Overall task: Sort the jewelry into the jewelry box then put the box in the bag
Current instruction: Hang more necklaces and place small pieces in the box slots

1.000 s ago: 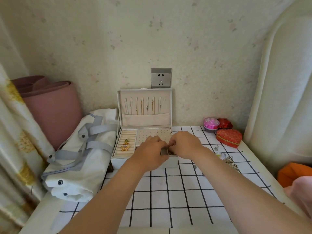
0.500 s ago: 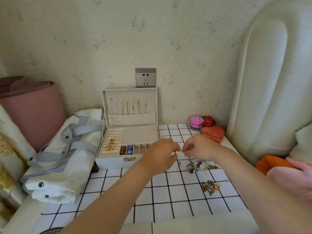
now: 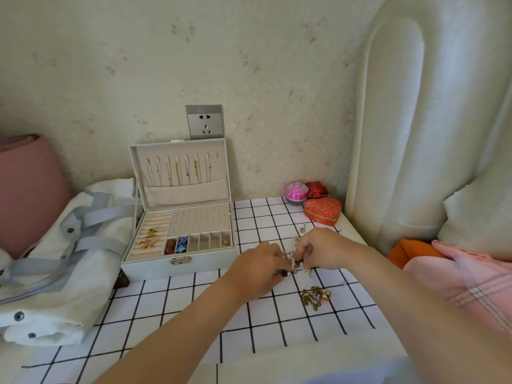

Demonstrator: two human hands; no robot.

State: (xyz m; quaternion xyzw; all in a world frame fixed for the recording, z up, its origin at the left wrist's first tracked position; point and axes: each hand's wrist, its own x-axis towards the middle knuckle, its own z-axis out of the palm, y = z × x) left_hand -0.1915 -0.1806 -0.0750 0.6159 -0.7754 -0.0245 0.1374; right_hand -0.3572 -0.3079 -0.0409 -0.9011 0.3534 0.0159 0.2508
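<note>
**Picking at the tangle, box to my left**

My left hand (image 3: 257, 268) and right hand (image 3: 321, 249) meet, fingers curled, pinching a beaded tangle (image 3: 294, 266) on the table (image 3: 166, 314), just right of the open box (image 3: 155, 270). Its free compartments lie left and slightly away, so my left hand is nearer. A second pile (image 3: 315, 296) sits closer to me. The bag (image 3: 55, 286) lies beyond the box.

Bare left hand (image 3: 257, 269), bare right hand (image 3: 324, 250), forearms uncovered to the frame edge.

Home bedroom — padded headboard (image 3: 415, 120), patterned wallpaper (image 3: 249, 65), wall socket (image 3: 205, 121), bedside table (image 3: 194, 314) with grid cloth.
</note>
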